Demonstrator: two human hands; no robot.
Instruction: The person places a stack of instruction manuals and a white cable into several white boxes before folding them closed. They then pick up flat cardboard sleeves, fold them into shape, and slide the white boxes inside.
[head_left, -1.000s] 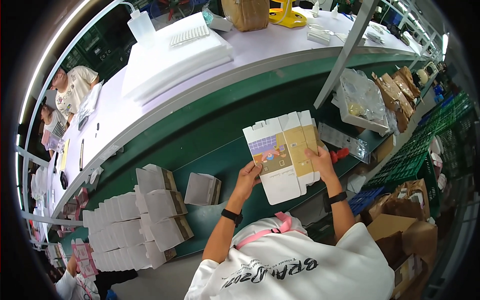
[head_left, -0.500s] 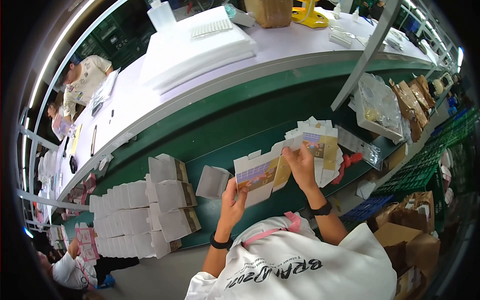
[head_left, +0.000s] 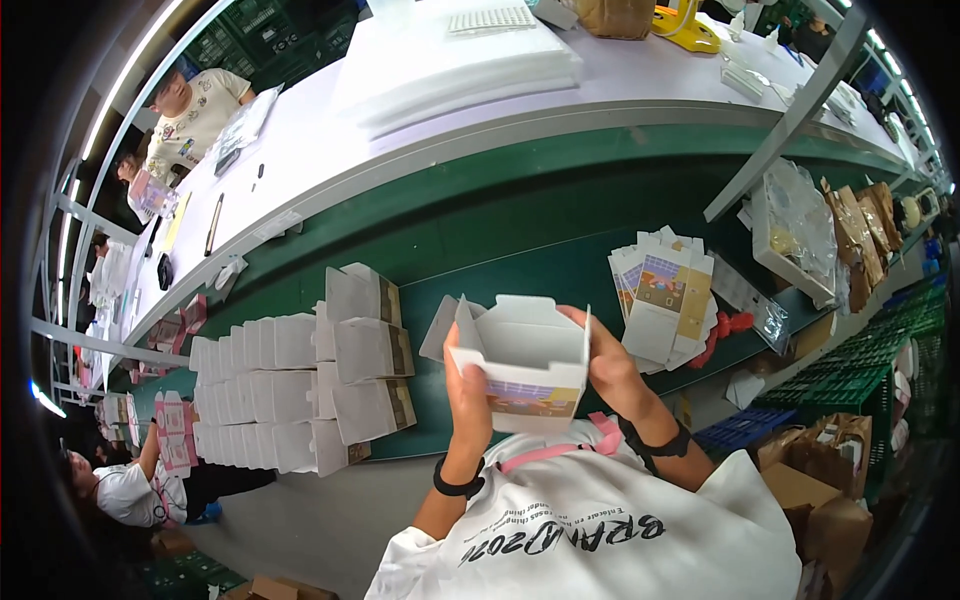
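A small open carton [head_left: 535,395], grey-white inside with a printed purple and tan panel, is held in front of me with its open top and raised flaps facing up. My left hand [head_left: 467,400] is closed on its left side, thumb over the near left corner. Round its right side my right hand [head_left: 612,370] is closed, with some fingers hidden behind the wall. Partly behind my left hand, another grey-white box [head_left: 437,328] rests on the green bench. To the right of my right hand lies a pile of flat printed carton blanks [head_left: 660,300].
Rows of open grey-white boxes [head_left: 265,390] stand on the green bench [head_left: 540,270] at left. A red object [head_left: 727,325] and a white tray with plastic bags [head_left: 790,235] are at right. A slanted metal post [head_left: 790,115] rises there. Co-workers are at left.
The folded carton between my hands has been opened out into a box shape and turned with its opening upward. My right hand has moved from its upper edge to its right side.
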